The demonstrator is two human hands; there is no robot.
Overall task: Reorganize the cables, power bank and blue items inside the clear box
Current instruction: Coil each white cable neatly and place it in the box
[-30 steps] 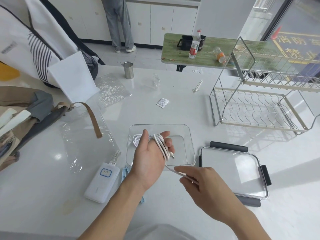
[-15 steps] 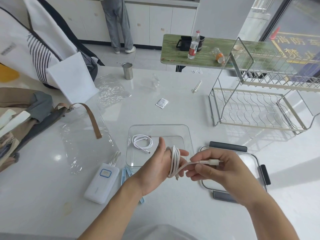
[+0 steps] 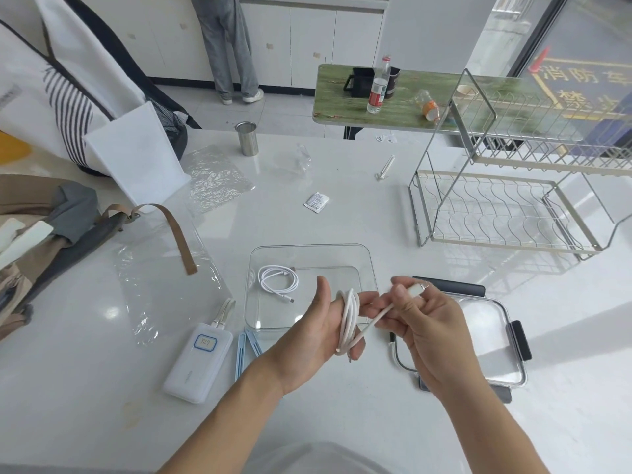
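White cable looped around left hand fingers, loose end pinched in right hand fingers, both up over the tabletop. Second coiled cable already inside clear box. Power bank and blue items just left of it, lid on the right.

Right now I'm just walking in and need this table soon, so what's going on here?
A person is coiling a white cable around the fingers of the left hand, while the right hand pinches its free plug end. One coiled cable already lies in the open clear box. The power bank and the blue items lie on the table beside the box, and the lid sits to its right.
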